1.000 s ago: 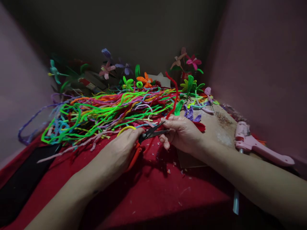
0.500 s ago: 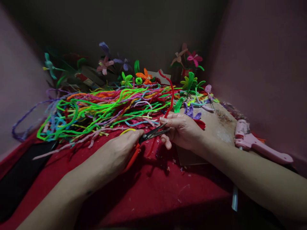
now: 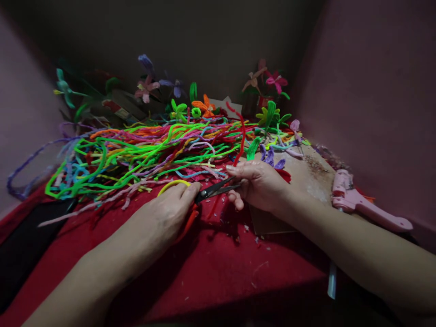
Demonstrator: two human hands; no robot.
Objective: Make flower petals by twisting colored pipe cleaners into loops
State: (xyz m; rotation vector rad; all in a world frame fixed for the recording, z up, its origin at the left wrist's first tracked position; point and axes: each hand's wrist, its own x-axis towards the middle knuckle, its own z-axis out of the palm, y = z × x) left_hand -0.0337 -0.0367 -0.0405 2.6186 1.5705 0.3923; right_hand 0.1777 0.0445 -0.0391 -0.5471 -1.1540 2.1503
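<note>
Looks like the black-bladed scissors with yellow and red handles (image 3: 203,194) have closed up a bit since the first frame. Left hand's (image 3: 170,206) fingers are wrapped round the handles; right hand's (image 3: 257,184) fingers pinch a fuzzy, bendy red pipe cleaner (image 3: 243,136) right by the blades, probably to keep it steady. Its tip curls toward the far side, near a tangled heap of soft neon strands (image 3: 136,152) on the red cloth-covered surface (image 3: 218,268). Pink plastic glue gun (image 3: 371,209)'s over right.
</note>
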